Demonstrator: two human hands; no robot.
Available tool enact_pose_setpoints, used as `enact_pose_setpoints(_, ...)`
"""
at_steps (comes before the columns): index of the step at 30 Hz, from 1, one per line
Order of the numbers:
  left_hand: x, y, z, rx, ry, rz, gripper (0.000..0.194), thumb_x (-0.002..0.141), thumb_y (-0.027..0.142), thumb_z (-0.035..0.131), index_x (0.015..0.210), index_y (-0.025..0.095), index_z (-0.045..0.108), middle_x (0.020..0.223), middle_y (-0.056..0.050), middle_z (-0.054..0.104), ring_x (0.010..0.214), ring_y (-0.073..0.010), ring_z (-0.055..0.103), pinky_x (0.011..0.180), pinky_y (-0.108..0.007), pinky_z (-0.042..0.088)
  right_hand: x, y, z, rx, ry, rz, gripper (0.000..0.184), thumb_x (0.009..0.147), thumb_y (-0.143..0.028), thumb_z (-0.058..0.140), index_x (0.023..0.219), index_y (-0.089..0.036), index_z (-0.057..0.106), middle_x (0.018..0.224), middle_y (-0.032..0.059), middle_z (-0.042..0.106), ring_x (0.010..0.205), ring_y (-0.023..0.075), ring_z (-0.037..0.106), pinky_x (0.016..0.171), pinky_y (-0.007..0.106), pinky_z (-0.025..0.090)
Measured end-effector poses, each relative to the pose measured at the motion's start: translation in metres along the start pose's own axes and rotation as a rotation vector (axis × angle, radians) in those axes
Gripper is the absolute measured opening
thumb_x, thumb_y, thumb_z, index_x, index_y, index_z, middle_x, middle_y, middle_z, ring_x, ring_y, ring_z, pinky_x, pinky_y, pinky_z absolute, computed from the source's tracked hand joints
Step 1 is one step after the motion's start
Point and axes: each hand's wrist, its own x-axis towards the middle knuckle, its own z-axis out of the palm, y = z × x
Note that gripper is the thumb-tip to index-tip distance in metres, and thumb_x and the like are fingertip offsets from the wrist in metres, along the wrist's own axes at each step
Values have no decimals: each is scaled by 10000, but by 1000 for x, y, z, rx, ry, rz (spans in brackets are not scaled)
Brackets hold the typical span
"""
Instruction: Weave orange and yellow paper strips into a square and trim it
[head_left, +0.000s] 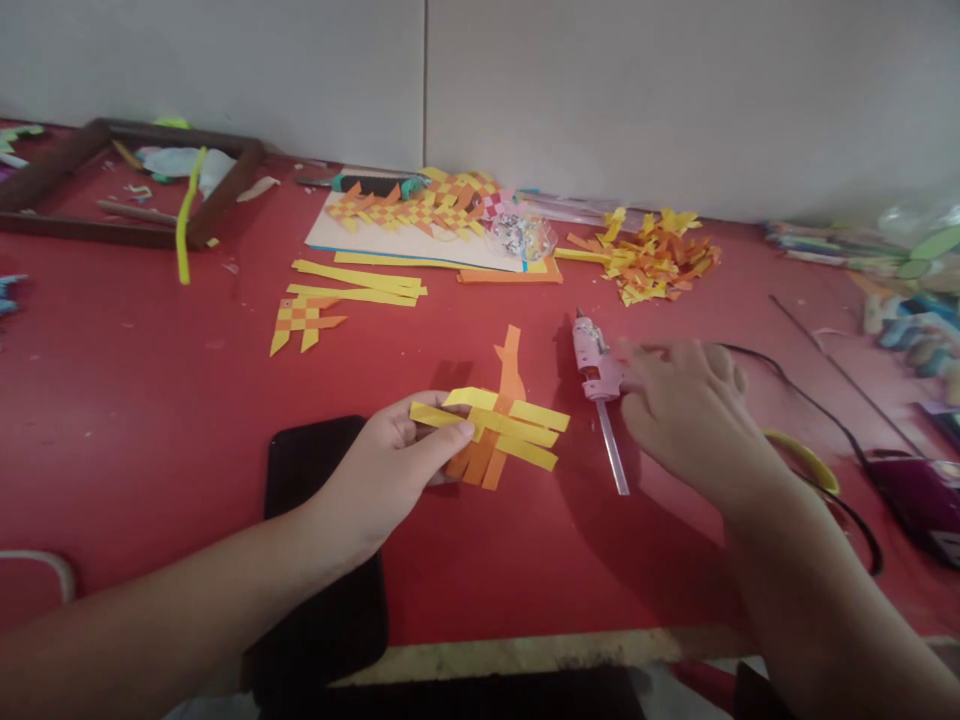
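Note:
My left hand (420,440) pinches a partly woven piece of yellow and orange paper strips (499,425) between thumb and fingers. Loose strip ends stick out on several sides, and one orange strip points away from me. To the right, my right hand (686,410) is at the handle of a pink hot glue gun (592,355), thumb and fingers on either side of it. These fingers are slightly blurred. The gun's nozzle points toward the wall, and a clear glue stick (613,450) juts from its back end.
A small woven paper fish (300,322) and yellow strips (360,283) lie left of centre. Behind are more woven pieces (420,208) on white paper and a heap of paper scraps (656,260). A black phone (322,600) lies under my left forearm; a black cord (795,385) curves at right.

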Motion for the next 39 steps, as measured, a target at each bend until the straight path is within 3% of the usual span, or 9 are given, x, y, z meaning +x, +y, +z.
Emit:
enact_pose_setpoints(3,-1,-1,0,16,-45,1,279,790,363,773,977,186,667,840,-22,745,789,-179,704,715,-308,570,-6,-19,-12,354,319,-72,290,888,-221,498,1085,-192,709,1024,125,655,962,288,608,876,479,484)
enact_pose_setpoints(4,-1,-1,1,37,-61,13,268,797,362,768,979,188,677,862,-22,747,816,-174,703,735,-296,562,-8,-25,-16,521,335,-109,239,904,-224,514,1019,-218,724,971,89,670,919,248,630,850,431,504)
enact_pose_setpoints(6,-2,0,1,102,-85,47,234,816,353,751,979,195,698,895,-20,751,850,-159,695,759,-266,539,-10,-36,-21,751,270,-180,188,926,-233,548,936,-246,736,901,43,689,848,197,655,770,355,526)
enact_pose_setpoints(9,-4,3,3,206,-103,102,196,836,339,725,980,207,716,916,-16,752,848,-152,683,746,-248,516,-11,-45,-22,882,179,-231,157,927,-262,591,887,-238,741,863,27,702,794,169,663,710,316,538)
enact_pose_setpoints(18,-6,6,4,256,-200,115,186,875,299,666,1029,218,731,927,-26,755,920,-178,689,801,-261,512,-10,-51,-14,1258,21,-197,75,861,-301,701,853,-227,715,833,18,701,727,148,675,623,266,556)
enact_pose_setpoints(22,-7,7,4,282,-187,120,154,867,284,662,992,218,723,911,-11,741,876,-160,672,761,-240,494,-12,-57,-14,1185,141,-199,97,844,-285,724,782,-220,688,755,14,686,678,156,650,601,294,538)
enact_pose_setpoints(28,-6,10,5,328,-219,84,133,814,315,680,807,183,669,709,26,641,609,-102,541,620,-225,418,-12,-61,-22,887,362,-455,118,836,-146,696,875,-255,671,778,2,739,696,175,662,700,377,534)
enact_pose_setpoints(36,-7,11,6,290,-246,31,191,827,331,672,963,208,728,923,-23,736,860,-166,643,780,-263,464,-15,-60,-23,747,471,-569,164,836,-125,646,950,-236,684,815,19,740,726,182,649,705,384,553)
enact_pose_setpoints(39,-7,11,6,271,-251,22,192,828,329,677,963,212,747,908,-22,749,835,-168,655,790,-278,475,-17,-60,-25,692,500,-592,143,864,-134,613,938,-229,690,846,31,744,766,189,637,707,389,555)
